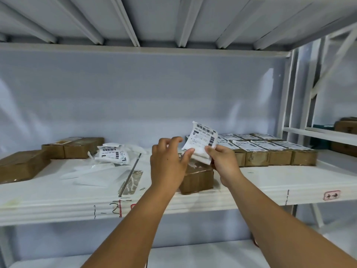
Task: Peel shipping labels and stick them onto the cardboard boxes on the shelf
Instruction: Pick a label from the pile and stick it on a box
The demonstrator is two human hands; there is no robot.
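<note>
A white shipping label (202, 141) with barcodes is held up above a plain cardboard box (197, 177) at the shelf's front middle. My right hand (225, 163) grips its lower right part, backing paper bunched under the thumb. My left hand (170, 161) pinches the label's lower left edge with the thumb, the other fingers curled above it. At the right stand several cardboard boxes (270, 151) in rows, each with a label on top. Unlabelled brown boxes (23, 165) lie at the left.
A loose pile of labels (114, 153) and peeled backing sheets (96, 176) lies left of centre on the white shelf (270, 182). A shelf post (289, 105) rises at the right, with more boxes on the neighbouring rack (345, 126). The upper shelf hangs low overhead.
</note>
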